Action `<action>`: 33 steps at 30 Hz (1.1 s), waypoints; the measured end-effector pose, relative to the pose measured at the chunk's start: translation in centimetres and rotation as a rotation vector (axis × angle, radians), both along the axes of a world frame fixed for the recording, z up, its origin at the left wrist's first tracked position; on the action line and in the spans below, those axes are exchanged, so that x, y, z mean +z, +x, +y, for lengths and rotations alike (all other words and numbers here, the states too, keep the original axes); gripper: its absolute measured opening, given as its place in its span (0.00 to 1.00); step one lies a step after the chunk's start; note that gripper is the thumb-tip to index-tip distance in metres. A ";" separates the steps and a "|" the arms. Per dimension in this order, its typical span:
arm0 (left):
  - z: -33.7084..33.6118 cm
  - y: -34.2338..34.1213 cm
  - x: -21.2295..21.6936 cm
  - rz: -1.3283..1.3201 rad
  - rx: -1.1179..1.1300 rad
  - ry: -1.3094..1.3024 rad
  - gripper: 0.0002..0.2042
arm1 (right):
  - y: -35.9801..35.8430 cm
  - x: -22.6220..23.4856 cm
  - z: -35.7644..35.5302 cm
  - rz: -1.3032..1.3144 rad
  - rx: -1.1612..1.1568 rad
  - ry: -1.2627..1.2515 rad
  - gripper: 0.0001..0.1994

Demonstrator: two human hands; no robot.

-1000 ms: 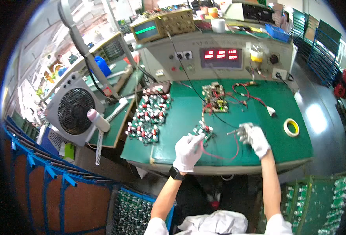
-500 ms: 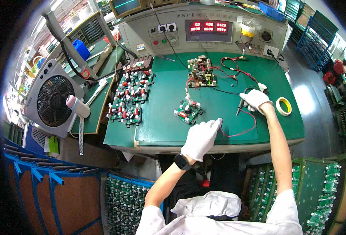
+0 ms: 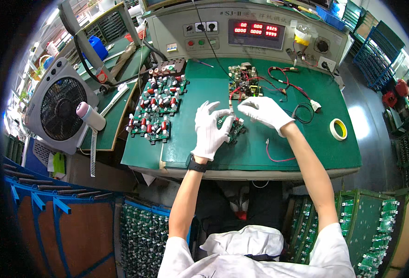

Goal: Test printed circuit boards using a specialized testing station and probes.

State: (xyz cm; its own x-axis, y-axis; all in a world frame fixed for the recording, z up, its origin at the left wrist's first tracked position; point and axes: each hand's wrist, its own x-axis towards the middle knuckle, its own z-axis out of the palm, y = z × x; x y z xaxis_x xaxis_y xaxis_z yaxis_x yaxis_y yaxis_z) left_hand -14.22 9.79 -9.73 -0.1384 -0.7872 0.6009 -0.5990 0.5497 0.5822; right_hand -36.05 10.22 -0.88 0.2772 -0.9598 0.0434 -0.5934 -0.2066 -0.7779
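Observation:
My white-gloved left hand is at the left edge of a small green circuit board, its thumb and forefinger curled onto it and the other fingers raised. Just right of the board's upper end is my gloved right hand, its fingertips drawn together; what lies between them is too small to tell. A cable with a pale sleeve runs up from the small board, between my hands, toward a larger populated board. My hands hide part of the small board.
Several boards with red and white parts stand at the left of the green mat. On the right are a tape roll, a coiled black lead, a white connector and a red wire. Behind is a panel with red digits.
My right hand has let go of the black probe and moved left to the small board. My left hand has moved up and left to the board, leaving the red wire's end on the mat.

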 end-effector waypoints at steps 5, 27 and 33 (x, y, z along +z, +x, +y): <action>-1.4 0.1 -1.1 0.033 -0.122 0.178 0.13 | 1.1 -1.1 -1.9 0.010 0.049 0.101 0.20; -1.7 0.9 -1.1 0.260 -0.311 0.427 0.14 | 2.7 -4.4 -2.1 -0.295 0.002 0.123 0.10; -1.5 0.6 -1.3 0.054 -0.327 0.305 0.11 | 1.6 -0.5 -3.6 -0.552 -0.254 0.149 0.12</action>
